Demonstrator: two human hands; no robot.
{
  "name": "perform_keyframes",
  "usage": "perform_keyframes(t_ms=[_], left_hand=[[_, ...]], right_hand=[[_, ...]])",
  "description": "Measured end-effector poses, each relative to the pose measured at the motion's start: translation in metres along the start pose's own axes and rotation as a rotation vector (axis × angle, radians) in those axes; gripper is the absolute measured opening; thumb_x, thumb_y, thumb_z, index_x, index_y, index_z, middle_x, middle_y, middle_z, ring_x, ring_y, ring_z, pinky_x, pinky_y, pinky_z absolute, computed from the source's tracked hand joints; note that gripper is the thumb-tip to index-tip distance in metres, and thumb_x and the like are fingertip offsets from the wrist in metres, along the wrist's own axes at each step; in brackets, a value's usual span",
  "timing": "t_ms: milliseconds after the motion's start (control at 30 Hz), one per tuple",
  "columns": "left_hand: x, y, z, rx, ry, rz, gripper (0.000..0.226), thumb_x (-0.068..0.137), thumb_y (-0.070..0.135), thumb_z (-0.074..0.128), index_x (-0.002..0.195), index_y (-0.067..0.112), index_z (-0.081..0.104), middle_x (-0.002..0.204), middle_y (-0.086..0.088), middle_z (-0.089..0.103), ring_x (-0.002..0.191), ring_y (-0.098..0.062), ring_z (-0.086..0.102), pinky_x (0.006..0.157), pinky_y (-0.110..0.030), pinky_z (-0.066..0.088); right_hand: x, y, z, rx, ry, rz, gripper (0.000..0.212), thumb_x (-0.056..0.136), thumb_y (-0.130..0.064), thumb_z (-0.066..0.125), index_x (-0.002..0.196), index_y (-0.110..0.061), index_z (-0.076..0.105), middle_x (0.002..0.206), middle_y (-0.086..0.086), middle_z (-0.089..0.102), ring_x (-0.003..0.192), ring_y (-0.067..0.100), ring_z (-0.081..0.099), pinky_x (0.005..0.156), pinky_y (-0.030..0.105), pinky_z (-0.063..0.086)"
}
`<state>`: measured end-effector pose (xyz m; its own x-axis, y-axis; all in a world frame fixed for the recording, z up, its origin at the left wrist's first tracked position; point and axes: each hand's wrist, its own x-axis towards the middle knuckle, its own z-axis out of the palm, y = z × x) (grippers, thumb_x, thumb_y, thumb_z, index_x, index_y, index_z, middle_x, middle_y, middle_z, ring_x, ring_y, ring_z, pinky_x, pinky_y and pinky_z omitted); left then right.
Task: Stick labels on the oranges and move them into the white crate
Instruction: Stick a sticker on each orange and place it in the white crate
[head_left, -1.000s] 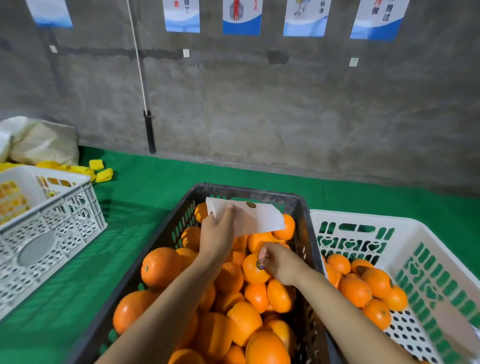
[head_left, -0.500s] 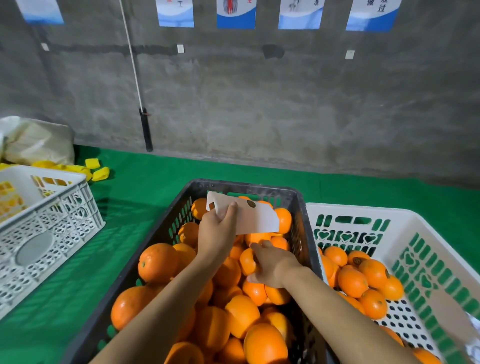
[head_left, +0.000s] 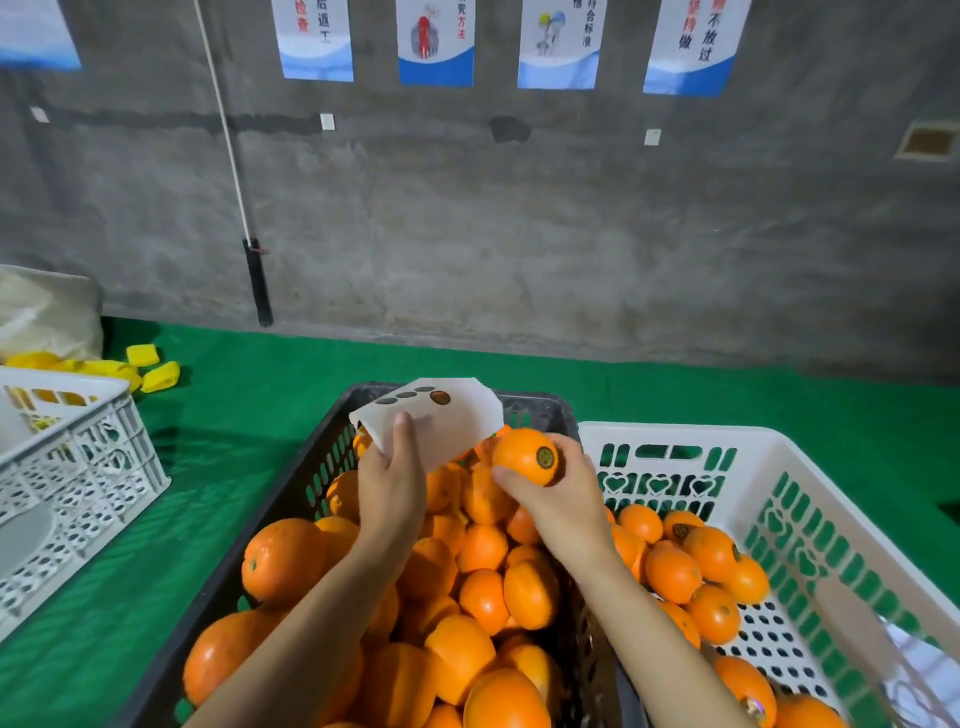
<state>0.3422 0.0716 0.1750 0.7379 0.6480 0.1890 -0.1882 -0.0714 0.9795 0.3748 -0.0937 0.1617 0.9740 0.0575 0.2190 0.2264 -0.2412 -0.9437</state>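
My right hand (head_left: 563, 499) grips an orange (head_left: 522, 454) with a round dark label on it, lifted above the fruit near the black crate's far right corner. My left hand (head_left: 392, 475) holds a white label sheet (head_left: 457, 415) with a few round stickers along its top edge, over the far end of the black crate (head_left: 291, 499), which is full of oranges (head_left: 483, 597). The white crate (head_left: 779, 467) with green cut-outs stands just right of it and holds several labelled oranges (head_left: 691, 561).
A second white crate (head_left: 78, 467) stands at the left on the green mat (head_left: 218, 415). Yellow pieces (head_left: 150, 366) and a pale bag (head_left: 47, 312) lie behind it. A grey concrete wall with posters rises at the back.
My right hand has picked a labelled orange out of the black crate and raised it toward the white crate's side. The left hand with the sheet stayed over the crate's far end.
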Motion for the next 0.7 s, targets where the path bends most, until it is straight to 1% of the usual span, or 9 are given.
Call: perform_keyframes(t_ms=[100,200,300,367,433,500,567,633,700], left_hand=[[-0.007,-0.004,0.004,0.041,-0.191,0.033,0.024,0.103,0.047,0.044,0.12,0.035,0.057,0.101,0.017,0.066,0.09,0.003,0.065,0.06,-0.011,0.052],[-0.011,-0.006,0.009,0.077,-0.311,0.041,0.013,0.104,0.036,0.049,0.105,0.04,0.061,0.089,0.023,0.071,0.087,0.01,0.065,0.061,-0.012,0.053],[-0.011,-0.006,0.013,0.049,-0.329,0.024,0.015,0.103,0.031,0.052,0.104,0.04,0.064,0.09,0.03,0.071,0.089,0.012,0.064,0.06,-0.009,0.052],[-0.01,-0.005,0.012,-0.001,-0.323,-0.017,0.02,0.103,0.024,0.052,0.105,0.039,0.065,0.091,0.032,0.071,0.089,0.012,0.064,0.061,-0.009,0.053],[-0.009,-0.005,0.01,-0.055,-0.32,-0.087,0.021,0.102,0.022,0.052,0.11,0.036,0.067,0.098,0.023,0.074,0.093,-0.001,0.068,0.069,-0.02,0.059],[-0.009,-0.005,0.01,-0.098,-0.29,-0.181,0.021,0.1,0.023,0.055,0.114,0.033,0.069,0.106,0.006,0.075,0.105,-0.019,0.067,0.086,-0.041,0.059],[-0.007,-0.004,0.01,-0.138,-0.272,-0.238,0.022,0.098,0.02,0.058,0.115,0.029,0.07,0.109,-0.003,0.075,0.108,-0.03,0.066,0.092,-0.049,0.056],[-0.007,-0.002,0.011,-0.217,-0.264,-0.289,0.023,0.096,0.012,0.059,0.112,0.026,0.069,0.109,-0.009,0.075,0.107,-0.035,0.068,0.093,-0.052,0.056],[-0.008,0.002,0.011,-0.305,-0.269,-0.373,0.025,0.093,0.009,0.059,0.112,0.023,0.065,0.113,-0.014,0.073,0.109,-0.038,0.067,0.099,-0.055,0.053]], right_hand=[[0.005,-0.004,-0.013,0.469,0.194,0.158,0.066,0.071,-0.053,0.081,0.126,-0.028,0.057,0.12,0.0,0.063,0.101,0.015,0.066,0.079,0.032,0.058],[0.011,0.003,-0.031,0.658,0.394,0.281,0.063,0.079,-0.049,0.077,0.127,-0.018,0.051,0.113,0.003,0.06,0.093,0.013,0.062,0.073,0.027,0.051],[0.015,0.016,-0.046,0.695,0.54,0.429,0.066,0.08,-0.036,0.082,0.124,-0.025,0.035,0.103,-0.007,0.052,0.086,0.008,0.054,0.071,0.029,0.045],[0.017,0.025,-0.051,0.584,0.625,0.533,0.071,0.079,-0.022,0.082,0.133,-0.022,0.036,0.123,0.004,0.051,0.104,0.025,0.057,0.088,0.043,0.05],[0.019,0.031,-0.052,0.28,0.646,0.578,0.07,0.082,-0.019,0.075,0.142,-0.018,0.039,0.144,0.011,0.038,0.128,0.033,0.043,0.106,0.051,0.04],[0.018,0.028,-0.048,0.135,0.627,0.447,0.058,0.087,-0.019,0.068,0.14,-0.018,0.044,0.147,0.007,0.036,0.135,0.029,0.036,0.111,0.051,0.033],[0.012,0.017,-0.041,0.189,0.548,0.171,0.037,0.092,-0.016,0.062,0.128,-0.022,0.054,0.134,-0.005,0.048,0.128,0.017,0.046,0.108,0.043,0.039],[0.003,0.002,-0.03,0.232,0.419,-0.035,0.023,0.096,-0.016,0.059,0.112,-0.033,0.057,0.115,-0.019,0.058,0.11,-0.004,0.054,0.096,0.023,0.045],[-0.003,-0.004,-0.021,0.321,0.259,-0.074,0.018,0.097,-0.021,0.063,0.109,-0.033,0.056,0.102,-0.019,0.063,0.093,-0.011,0.06,0.079,0.011,0.047]])
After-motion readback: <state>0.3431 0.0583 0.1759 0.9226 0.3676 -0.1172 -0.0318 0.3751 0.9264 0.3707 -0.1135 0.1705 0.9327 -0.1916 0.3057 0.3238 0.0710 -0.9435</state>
